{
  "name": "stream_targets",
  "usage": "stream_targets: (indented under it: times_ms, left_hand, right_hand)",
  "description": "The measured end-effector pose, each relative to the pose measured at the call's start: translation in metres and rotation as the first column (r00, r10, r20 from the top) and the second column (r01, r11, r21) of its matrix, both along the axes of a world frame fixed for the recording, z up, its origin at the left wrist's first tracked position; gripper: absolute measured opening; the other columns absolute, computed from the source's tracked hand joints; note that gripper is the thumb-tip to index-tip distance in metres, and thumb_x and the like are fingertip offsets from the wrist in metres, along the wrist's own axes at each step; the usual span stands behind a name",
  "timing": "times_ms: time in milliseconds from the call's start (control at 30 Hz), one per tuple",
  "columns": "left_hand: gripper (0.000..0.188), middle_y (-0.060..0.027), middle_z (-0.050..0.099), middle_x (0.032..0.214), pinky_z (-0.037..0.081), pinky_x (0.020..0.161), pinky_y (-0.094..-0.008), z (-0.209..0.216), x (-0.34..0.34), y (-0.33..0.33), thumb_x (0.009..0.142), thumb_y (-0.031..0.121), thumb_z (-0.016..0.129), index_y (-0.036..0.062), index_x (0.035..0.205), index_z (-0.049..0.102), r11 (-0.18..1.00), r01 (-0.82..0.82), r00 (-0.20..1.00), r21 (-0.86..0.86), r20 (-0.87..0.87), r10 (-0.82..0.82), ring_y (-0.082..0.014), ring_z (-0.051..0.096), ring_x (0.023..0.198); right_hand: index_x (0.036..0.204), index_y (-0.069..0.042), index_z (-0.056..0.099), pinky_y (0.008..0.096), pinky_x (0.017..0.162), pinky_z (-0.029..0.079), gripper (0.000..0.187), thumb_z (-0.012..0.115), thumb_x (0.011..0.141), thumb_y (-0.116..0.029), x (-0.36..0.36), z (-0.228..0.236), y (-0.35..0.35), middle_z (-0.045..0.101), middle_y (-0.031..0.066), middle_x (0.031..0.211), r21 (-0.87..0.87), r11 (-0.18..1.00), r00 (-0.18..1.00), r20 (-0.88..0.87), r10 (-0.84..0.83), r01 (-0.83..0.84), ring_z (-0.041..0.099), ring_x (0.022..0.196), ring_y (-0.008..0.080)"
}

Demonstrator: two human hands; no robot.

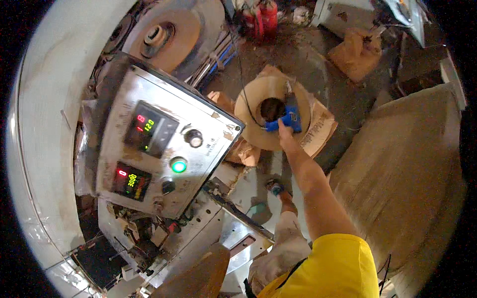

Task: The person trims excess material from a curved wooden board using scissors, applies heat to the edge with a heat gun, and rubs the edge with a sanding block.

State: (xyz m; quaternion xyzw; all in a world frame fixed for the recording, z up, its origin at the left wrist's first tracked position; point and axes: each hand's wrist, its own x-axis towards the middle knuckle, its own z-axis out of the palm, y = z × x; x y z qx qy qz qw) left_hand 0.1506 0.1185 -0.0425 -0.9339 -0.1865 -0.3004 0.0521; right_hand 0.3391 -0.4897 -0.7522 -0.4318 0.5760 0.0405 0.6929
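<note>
- Leftmost, a pale curved wall (44, 124) bends along the edge of the view
- Next, a metal control box (149, 149) tilts toward the camera; it carries two dark displays with lit red and green digits, a round knob (194, 138) and a glowing green lamp (179, 165)
- Above the box lies a rusty disc (166, 37) with a hub at its centre
- Below the box sits a tangle of brackets and wires (144, 238)
- Further right, a tan paper roll (258, 121) lies flat on the floor, its dark core facing up
- Right hand (284, 130) reaches out on a straight bare arm to the roll's core; it closes on a blue thing (290, 119) there, fingers mostly hidden behind it
- Left hand is out of view
- Red extinguishers (263, 17) stand at the top
- Rightmost, a brown sheet (407, 174) covers a large slope
</note>
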Motion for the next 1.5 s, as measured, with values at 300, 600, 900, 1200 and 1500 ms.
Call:
stream_targets:
  times_ms: [300, 600, 900, 1200, 1500]
  left_hand:
    - [0.033, -0.0175, 0.072, 0.100, 0.055, 0.080, -0.0470, 0.004, 0.012, -0.013, 0.095, 0.032, 0.067, 0.0026, 0.109, 0.072, 0.999, -0.027, 0.998, 0.021, 0.051, 0.026, -0.0335, 0.068, 0.090]
    - [0.032, -0.0160, 0.073, 0.091, 0.054, 0.073, -0.0448, 0.042, -0.063, -0.008, 0.099, 0.029, 0.059, 0.0013, 0.104, 0.074, 1.000, 0.005, 0.991, 0.022, 0.137, -0.008, -0.0320, 0.068, 0.082]
    - [0.036, -0.0163, 0.074, 0.087, 0.056, 0.072, -0.0450, 0.105, -0.031, -0.087, 0.104, 0.036, 0.066, 0.0006, 0.106, 0.075, 0.660, 0.750, 0.657, -0.035, 0.159, -0.737, -0.0407, 0.071, 0.080]
    - [0.059, -0.0130, 0.079, 0.100, 0.060, 0.077, -0.0473, 0.116, -0.048, -0.056, 0.092, 0.063, 0.078, 0.0096, 0.118, 0.077, 0.746, 0.665, 0.745, -0.035, -0.039, -0.666, -0.0372, 0.077, 0.088]
    - [0.055, -0.0080, 0.078, 0.084, 0.058, 0.068, -0.0462, 0.108, -0.043, -0.040, 0.089, 0.064, 0.079, 0.0133, 0.111, 0.080, 0.774, 0.633, 0.771, -0.001, 0.098, -0.630, -0.0356, 0.076, 0.078]
  right_hand:
    - [0.119, -0.002, 0.067, 0.0442, 0.083, 0.055, 0.043, 0.081, 0.093, -0.034, 0.062, -0.058, 0.010, 0.073, 0.0133, 0.111, -0.417, 0.878, 0.819, -0.400, -0.411, 0.237, 0.069, 0.095, 0.0270]
    - [0.123, 0.004, 0.067, 0.0396, 0.095, 0.054, 0.042, 0.085, 0.090, -0.015, -0.056, 0.215, -0.114, 0.071, 0.0107, 0.120, -0.635, 0.370, 0.719, 0.678, -0.153, 0.678, 0.066, 0.100, 0.0217]
    - [0.119, 0.004, 0.066, 0.0428, 0.097, 0.056, 0.045, 0.091, 0.088, -0.017, -0.137, 0.546, -0.304, 0.076, 0.0126, 0.116, -0.820, 0.107, 0.692, 0.537, 0.483, 0.562, 0.072, 0.100, 0.0255]
    - [0.142, 0.004, 0.053, 0.0418, 0.095, 0.057, 0.057, 0.078, 0.097, -0.020, -0.183, 0.744, -0.190, 0.070, 0.0163, 0.124, -0.805, -0.105, 0.579, 0.323, 0.749, 0.584, 0.068, 0.113, 0.0228]
    - [0.136, 0.001, 0.059, 0.0422, 0.095, 0.058, 0.052, 0.077, 0.095, -0.023, -0.270, 0.751, 0.005, 0.072, 0.0176, 0.121, -0.779, -0.273, 0.497, 0.057, 0.866, 0.565, 0.071, 0.111, 0.0278]
